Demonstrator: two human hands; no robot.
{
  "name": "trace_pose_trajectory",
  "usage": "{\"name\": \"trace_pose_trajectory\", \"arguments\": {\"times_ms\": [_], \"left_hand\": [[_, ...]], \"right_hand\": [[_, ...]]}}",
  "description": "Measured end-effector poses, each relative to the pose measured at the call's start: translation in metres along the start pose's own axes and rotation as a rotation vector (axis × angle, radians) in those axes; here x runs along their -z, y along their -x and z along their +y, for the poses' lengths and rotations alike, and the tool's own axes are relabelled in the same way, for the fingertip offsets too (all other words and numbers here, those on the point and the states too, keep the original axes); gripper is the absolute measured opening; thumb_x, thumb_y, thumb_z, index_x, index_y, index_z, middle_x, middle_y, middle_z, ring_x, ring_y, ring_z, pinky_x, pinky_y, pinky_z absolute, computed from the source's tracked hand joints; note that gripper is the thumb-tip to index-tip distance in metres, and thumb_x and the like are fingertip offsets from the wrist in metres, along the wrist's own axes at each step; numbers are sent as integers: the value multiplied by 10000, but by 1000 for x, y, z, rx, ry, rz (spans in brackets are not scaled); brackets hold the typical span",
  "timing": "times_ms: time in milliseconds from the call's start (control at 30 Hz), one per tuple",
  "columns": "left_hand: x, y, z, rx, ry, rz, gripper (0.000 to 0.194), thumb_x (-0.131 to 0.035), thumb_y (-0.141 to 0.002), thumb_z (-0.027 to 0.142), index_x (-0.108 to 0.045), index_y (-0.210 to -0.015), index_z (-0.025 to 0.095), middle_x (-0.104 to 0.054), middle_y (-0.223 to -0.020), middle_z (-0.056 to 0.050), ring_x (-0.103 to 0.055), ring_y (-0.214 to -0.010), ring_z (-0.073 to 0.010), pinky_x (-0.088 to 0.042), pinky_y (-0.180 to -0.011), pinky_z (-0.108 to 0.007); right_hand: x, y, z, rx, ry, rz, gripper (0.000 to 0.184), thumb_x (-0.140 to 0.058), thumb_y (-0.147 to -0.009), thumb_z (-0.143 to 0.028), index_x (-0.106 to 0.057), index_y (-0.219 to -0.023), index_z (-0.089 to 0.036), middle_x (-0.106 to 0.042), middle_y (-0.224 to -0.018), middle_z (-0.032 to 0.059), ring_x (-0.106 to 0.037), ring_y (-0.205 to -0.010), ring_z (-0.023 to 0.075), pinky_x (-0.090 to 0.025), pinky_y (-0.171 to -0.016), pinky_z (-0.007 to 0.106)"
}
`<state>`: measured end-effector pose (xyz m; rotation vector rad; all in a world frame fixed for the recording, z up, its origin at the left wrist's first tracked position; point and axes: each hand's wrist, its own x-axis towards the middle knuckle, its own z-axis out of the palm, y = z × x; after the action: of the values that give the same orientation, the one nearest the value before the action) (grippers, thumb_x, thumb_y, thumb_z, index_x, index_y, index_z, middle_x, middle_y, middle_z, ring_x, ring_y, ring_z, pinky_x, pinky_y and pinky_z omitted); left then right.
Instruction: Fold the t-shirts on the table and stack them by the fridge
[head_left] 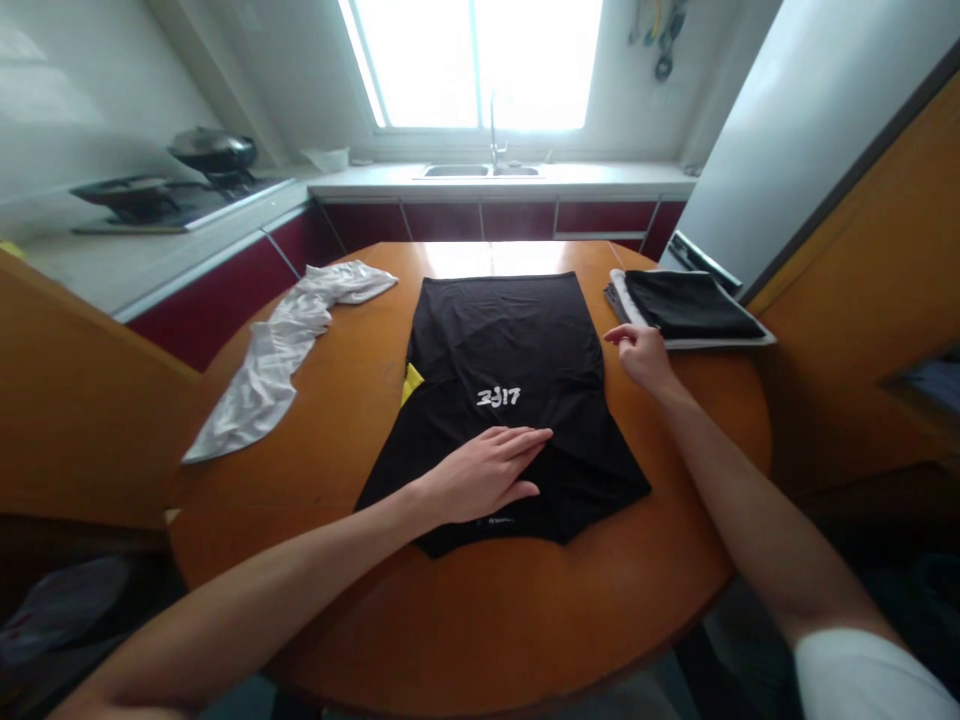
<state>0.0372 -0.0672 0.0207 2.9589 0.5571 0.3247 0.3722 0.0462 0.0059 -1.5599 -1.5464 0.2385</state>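
Observation:
A black garment (502, 340) with small white print lies spread flat on the round wooden table (525, 610); a bit of yellow shows at its left edge. My left hand (487, 472) rests palm down on its near part, fingers together and stretched out. My right hand (641, 355) touches the garment's right edge, fingers loosely curled; whether it pinches the cloth is unclear.
A crumpled white garment (277, 350) lies on the table's left side. Folded dark and white clothes (686, 308) are stacked at the right rear. Behind are a counter with a sink (480, 170), a stove with pans (161, 190), and a fridge (795, 130) at right.

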Motion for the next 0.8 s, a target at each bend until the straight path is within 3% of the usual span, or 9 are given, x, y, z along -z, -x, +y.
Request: {"name": "trace_pose_trajectory", "arguments": {"times_ms": [167,367,467,567,667,800], "left_hand": [[8,1,0,-7,-4,68,444,-455,-1052,397,-583,-1411,169,-540,-1497,-111,-541,-1328,-263,-437,-1123,-402],[-1,2,-3,-33,42,47,379,-485,-1047,396,-660,-1313,190,-636,-1389,-105,-581,-1292,-255,-479,-1094,-416],[-3,2,-4,-25,71,61,360,-496,-1046,374,-656,-1317,200,-645,-1375,-103,-586,-1292,-244,-485,-1098,-404],[-3,3,-4,-21,81,77,353,-493,-1048,366,-662,-1304,191,-642,-1381,-102,-581,-1302,-237,-485,-1109,-387],[-2,2,-4,-9,94,92,350,-482,-1053,342,-659,-1308,180,-631,-1398,-101,-565,-1324,-231,-474,-1130,-381],[-2,2,-4,17,109,95,346,-482,-1052,324,-660,-1307,173,-618,-1415,-105,-565,-1325,-231,-477,-1127,-381]], "right_hand": [[1,-1,1,0,29,-46,361,-444,-791,-134,-790,-893,-155,-781,-912,87,-715,-882,223,-535,-861,335],[-6,3,4,153,91,-259,346,-492,-852,-116,-796,-1008,-174,-750,-1140,105,-681,-1090,222,-499,-1018,334],[-8,5,9,152,224,-351,299,-546,-888,-157,-800,-1038,-209,-713,-1248,93,-635,-1198,233,-454,-1095,350],[-9,4,14,105,336,-342,315,-534,-908,-155,-791,-1087,-189,-686,-1299,113,-603,-1250,255,-425,-1130,376],[-9,2,16,142,309,-297,371,-502,-922,-134,-751,-1195,-169,-653,-1356,120,-568,-1298,243,-400,-1152,369],[-11,2,16,161,283,-353,378,-509,-919,-124,-749,-1195,-216,-629,-1403,81,-558,-1321,220,-394,-1154,334]]}}
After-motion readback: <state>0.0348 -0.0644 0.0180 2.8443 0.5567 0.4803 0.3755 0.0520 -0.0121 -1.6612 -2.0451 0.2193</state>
